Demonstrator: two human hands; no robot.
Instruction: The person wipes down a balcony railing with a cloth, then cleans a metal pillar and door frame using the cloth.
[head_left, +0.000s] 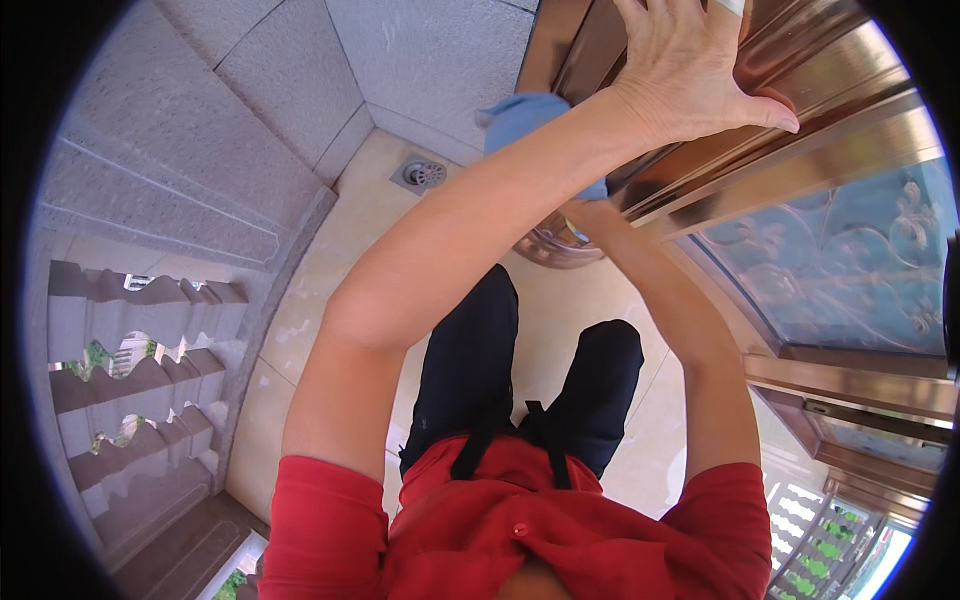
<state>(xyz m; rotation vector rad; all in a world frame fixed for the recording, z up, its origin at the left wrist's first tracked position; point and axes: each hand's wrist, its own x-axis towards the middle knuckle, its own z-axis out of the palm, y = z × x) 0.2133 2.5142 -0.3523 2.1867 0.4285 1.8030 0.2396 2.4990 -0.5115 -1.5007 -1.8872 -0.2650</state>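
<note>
My left hand (682, 71) is spread against a shiny copper-coloured moulded door frame (810, 71), its thumb out to the side. A white wrap (731, 6) shows on one finger at the picture's top edge, where some fingertips are cut off. Beneath my left forearm, my right hand (589, 212) is at a blue cloth (525, 118), low by the frame's side face. The forearm hides most of that hand and the cloth's middle. The cloth's far end is slightly blurred. Below my right wrist stands the rounded copper-coloured foot (561, 251) of the frame.
A metal floor drain (424, 174) lies in the corner of the beige tiled floor (300, 300). Grey stone wall (427, 67) rises behind it. To the left runs a stone balustrade (142, 307). A glass door panel with scroll ornament (840, 262) is at the right.
</note>
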